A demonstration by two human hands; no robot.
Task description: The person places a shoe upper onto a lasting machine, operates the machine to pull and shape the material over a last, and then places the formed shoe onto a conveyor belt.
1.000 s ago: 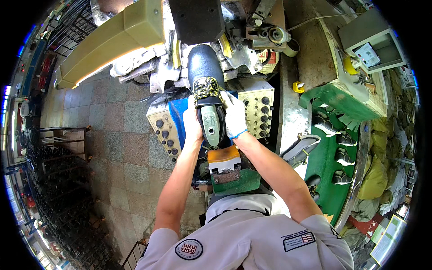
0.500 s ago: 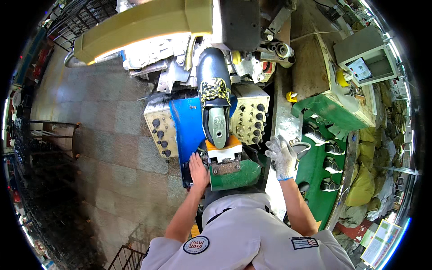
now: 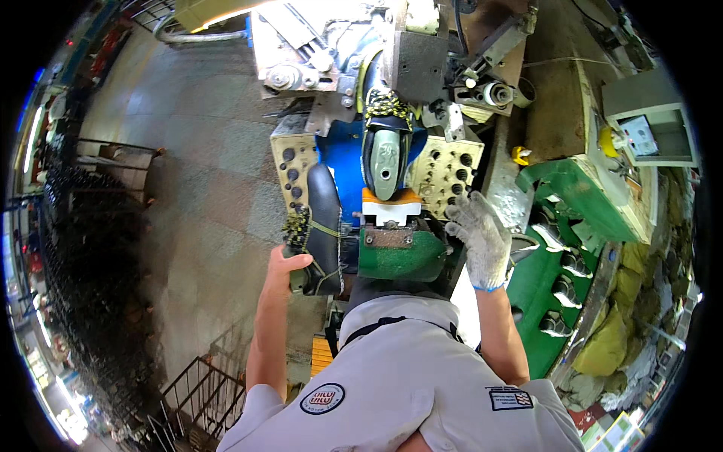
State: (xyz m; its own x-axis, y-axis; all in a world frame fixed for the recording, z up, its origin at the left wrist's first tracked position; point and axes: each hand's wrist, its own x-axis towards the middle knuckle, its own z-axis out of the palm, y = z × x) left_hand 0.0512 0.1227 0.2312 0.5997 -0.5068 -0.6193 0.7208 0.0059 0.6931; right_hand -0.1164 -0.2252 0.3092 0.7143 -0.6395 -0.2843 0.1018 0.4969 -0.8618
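My bare left hand (image 3: 285, 265) is closed round the heel end of a dark shoe upper (image 3: 324, 215) with yellow-and-black laces, its toe pointing away from me. That upper hangs left of the machine's green pad (image 3: 399, 252). A second laced upper (image 3: 388, 124) sits on a grey-green last (image 3: 386, 154) in the middle of the machine, its toe hidden under the metal parts. My right hand (image 3: 483, 239) wears a whitish glove, fingers spread and holding nothing that I can see. It is nearest to the knobs of the right control panel (image 3: 444, 177).
Another knobbed panel (image 3: 295, 162) stands left of the blue machine body (image 3: 343, 162). On my right, several shoes (image 3: 565, 290) lie on a green surface (image 3: 531, 331) beside a bench with a grey box (image 3: 655, 120). Dark racks (image 3: 90, 248) line the far left.
My left hand has come up with a shoe upper in it. The upper on the last now sits further in, under the machine's metal parts. My right hand stays open near the panel.
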